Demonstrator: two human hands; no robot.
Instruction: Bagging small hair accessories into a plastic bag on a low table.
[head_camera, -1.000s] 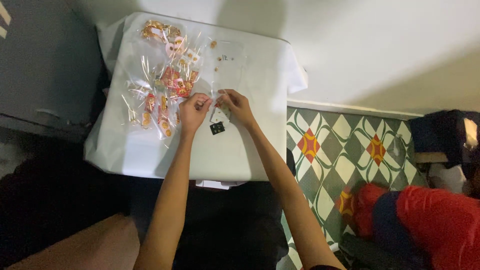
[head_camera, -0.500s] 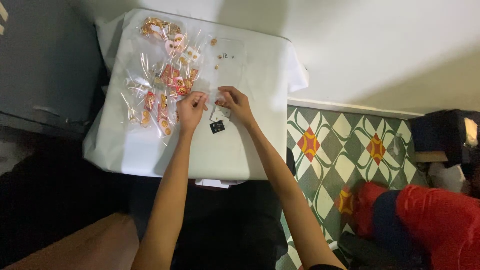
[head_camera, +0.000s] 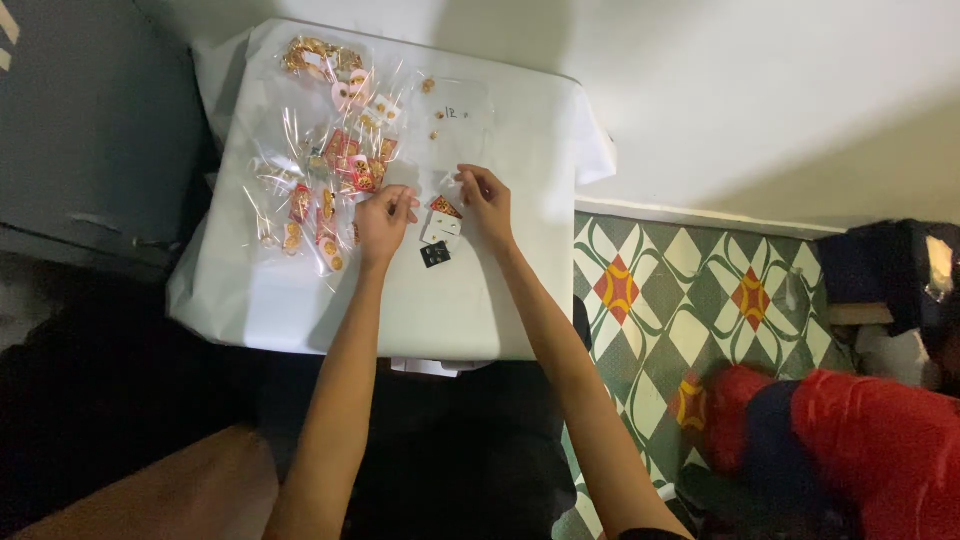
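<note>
My left hand (head_camera: 384, 222) rests on the white-covered table (head_camera: 480, 310) with its fingers curled; whether they pinch anything is hidden. My right hand (head_camera: 487, 200) is a little to the right, its fingertips pinched on a small clear pouch (head_camera: 453, 186). Between the hands lie a red card (head_camera: 444, 207), small white cards (head_camera: 438, 231) and a small black card (head_camera: 434, 255). A spread of clear packets with gold and red jewellery (head_camera: 325, 160) lies just left of my left hand.
A grey cabinet (head_camera: 90, 130) stands left of the table and a white wall (head_camera: 760, 100) behind it. To the right is patterned green, white and red floor tile (head_camera: 680, 310), with a red and blue bundle (head_camera: 850, 440) at the lower right.
My hands have drawn apart. The right hand moved right and slightly up with the clear pouch, uncovering the red card between them. The left hand stayed almost in place.
</note>
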